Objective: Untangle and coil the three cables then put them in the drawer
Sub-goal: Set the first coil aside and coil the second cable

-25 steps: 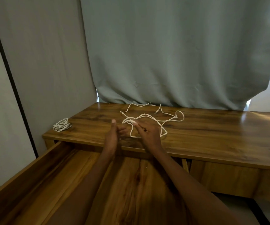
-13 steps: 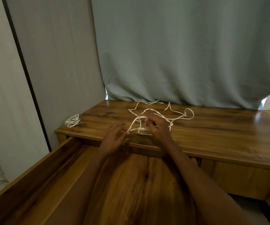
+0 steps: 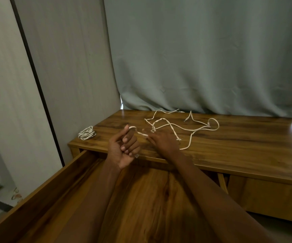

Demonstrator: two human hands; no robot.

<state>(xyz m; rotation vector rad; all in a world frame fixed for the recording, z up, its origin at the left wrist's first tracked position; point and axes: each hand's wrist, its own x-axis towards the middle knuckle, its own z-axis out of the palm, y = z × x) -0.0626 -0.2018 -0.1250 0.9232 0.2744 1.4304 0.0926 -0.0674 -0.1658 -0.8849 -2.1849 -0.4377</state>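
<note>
**Starting the second coil**

The drawer (image 3: 36,195) stands open below the desk (image 3: 246,146). Loose white cables (image 3: 190,128) sprawl there; one coiled cable (image 3: 87,133) lies left. The left hand (image 3: 122,149) curls round a cable end; right hand (image 3: 164,141) fingers pinch the strand. Best keep loops even, feeding slack gently.

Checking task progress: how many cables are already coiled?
1. A coiled cable lies at the desk's left end. The loose tangle mid-desk stays uncoiled, one end held by the left hand. The open drawer shows none.
</note>
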